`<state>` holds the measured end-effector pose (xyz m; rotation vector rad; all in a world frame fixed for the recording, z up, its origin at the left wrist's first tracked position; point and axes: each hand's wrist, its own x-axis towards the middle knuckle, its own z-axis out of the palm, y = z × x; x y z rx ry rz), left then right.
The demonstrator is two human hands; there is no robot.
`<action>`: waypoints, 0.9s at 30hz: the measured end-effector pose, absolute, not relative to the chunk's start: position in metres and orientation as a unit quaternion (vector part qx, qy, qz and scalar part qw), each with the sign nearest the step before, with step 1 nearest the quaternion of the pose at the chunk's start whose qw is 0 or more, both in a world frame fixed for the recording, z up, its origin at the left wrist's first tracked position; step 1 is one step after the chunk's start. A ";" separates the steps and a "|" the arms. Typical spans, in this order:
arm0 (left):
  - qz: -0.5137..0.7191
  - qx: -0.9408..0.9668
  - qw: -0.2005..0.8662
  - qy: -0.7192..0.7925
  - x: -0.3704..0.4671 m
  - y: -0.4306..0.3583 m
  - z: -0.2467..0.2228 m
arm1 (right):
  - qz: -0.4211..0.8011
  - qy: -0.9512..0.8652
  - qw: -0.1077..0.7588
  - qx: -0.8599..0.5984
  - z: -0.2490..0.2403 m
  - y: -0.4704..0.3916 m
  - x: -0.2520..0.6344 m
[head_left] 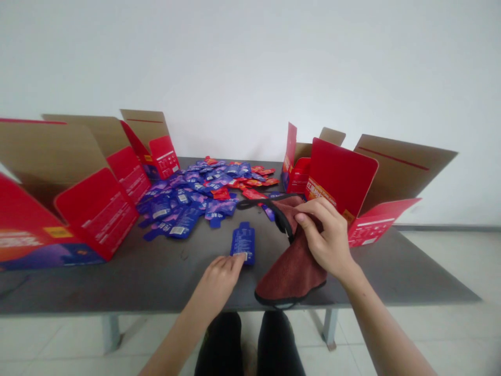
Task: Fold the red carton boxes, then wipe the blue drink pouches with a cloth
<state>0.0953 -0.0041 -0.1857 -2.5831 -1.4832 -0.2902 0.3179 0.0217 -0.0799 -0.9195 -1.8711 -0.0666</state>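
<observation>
A single blue packet (243,241) lies flat on the grey table near its front edge. My left hand (222,277) touches its lower end, with the fingers closed on that edge. To the right, my right hand (324,235) pinches a reddish-brown cloth piece (291,269) with black trim and a black strap. The cloth hangs down and its lower edge rests at the table's front. Behind both hands is a spread pile of blue packets (188,196), with several red packets (254,180) mixed in at its right side.
Open red cardboard boxes (96,209) stand along the left side of the table (156,282). More open red boxes (340,175) stand at the right, flaps raised. A white wall rises behind the table. My legs are below the front edge.
</observation>
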 end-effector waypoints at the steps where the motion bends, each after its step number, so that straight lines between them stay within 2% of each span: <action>1: -0.094 -0.852 0.064 -0.511 0.098 -0.005 -0.183 | -0.006 -0.797 0.475 -0.372 -0.082 0.022 0.313; 4: -0.063 -0.843 0.059 -0.531 0.106 -0.007 -0.177 | 0.031 -0.866 0.350 -0.355 -0.095 0.031 0.288; 8: -0.008 -0.850 0.089 -0.520 0.113 -0.008 -0.175 | 0.000 -0.912 0.189 -0.363 -0.124 0.055 0.251; 12: -0.001 -0.856 0.115 -0.504 0.114 -0.002 -0.176 | 0.007 -0.920 0.094 -0.380 -0.149 0.075 0.234; 21: -0.009 -0.873 0.201 -0.444 0.116 0.002 -0.191 | 0.001 -0.925 0.049 -0.377 -0.159 0.084 0.232; 27: -0.002 -0.868 0.175 -0.465 0.118 -0.003 -0.183 | -0.013 -0.896 0.072 -0.438 -0.146 0.114 0.231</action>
